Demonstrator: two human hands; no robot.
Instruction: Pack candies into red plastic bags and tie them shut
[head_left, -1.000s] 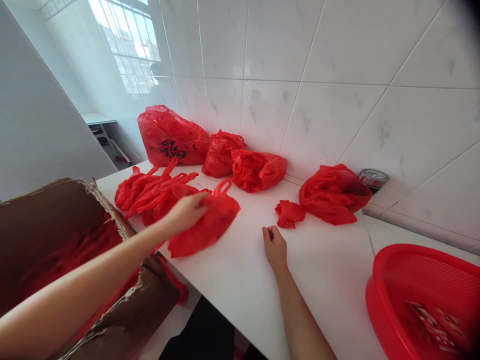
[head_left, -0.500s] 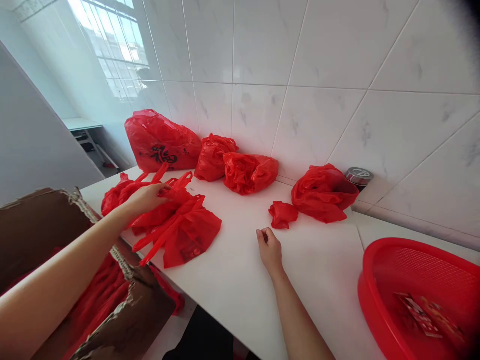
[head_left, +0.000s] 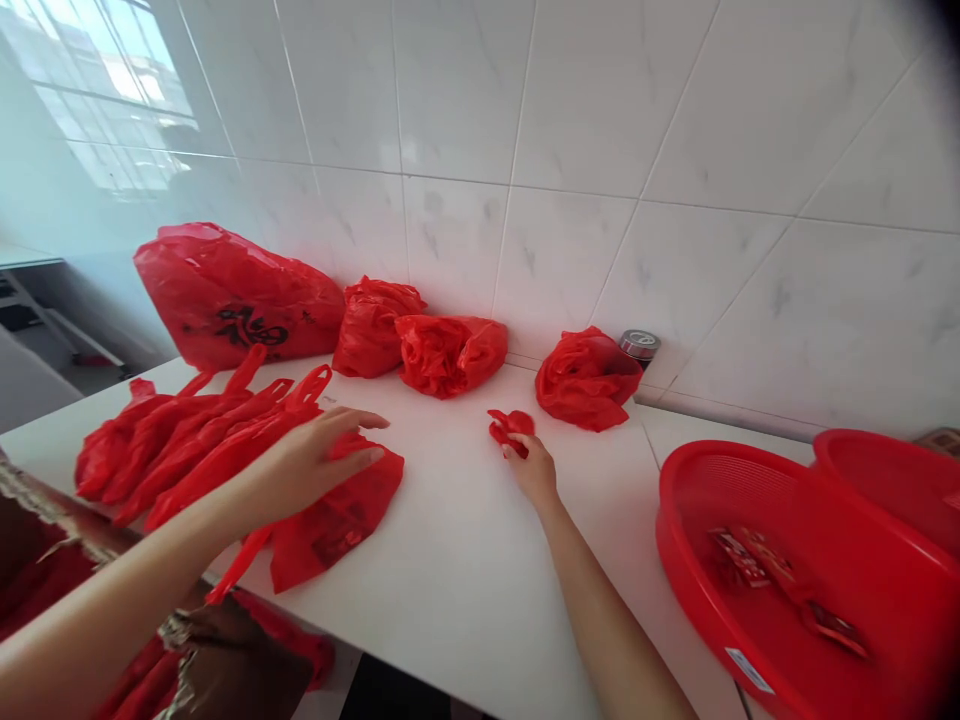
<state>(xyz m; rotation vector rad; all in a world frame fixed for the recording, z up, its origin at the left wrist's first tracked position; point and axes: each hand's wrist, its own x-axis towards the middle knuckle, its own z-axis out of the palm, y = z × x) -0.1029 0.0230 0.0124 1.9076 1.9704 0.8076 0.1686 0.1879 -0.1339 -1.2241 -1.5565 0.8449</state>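
My left hand (head_left: pixel 322 455) hovers over a flat red plastic bag (head_left: pixel 341 525) that has small packets showing through it. Its fingers are apart and nothing is in them. Beside that bag lies a row of other red plastic bags (head_left: pixel 187 440) with their handles sticking up. My right hand (head_left: pixel 534 465) pinches the near edge of a small crumpled red bag (head_left: pixel 512 424) at the middle of the white table (head_left: pixel 457 560). Behind it a larger crumpled red bag (head_left: pixel 589 380) rests near the wall.
Along the tiled wall stand a big red bag with black lettering (head_left: pixel 240 310) and two bundled red bags (head_left: pixel 450 355). A dark tin (head_left: pixel 640 345) is at the back. Red baskets (head_left: pixel 720 460), one with packets, stand right. A torn cardboard box (head_left: pixel 67 525) is at left.
My left hand has let go of the bag it laid on the row and moved right, its fingers opening. My right hand has reached forward onto the small crumpled bag. The view has turned right.
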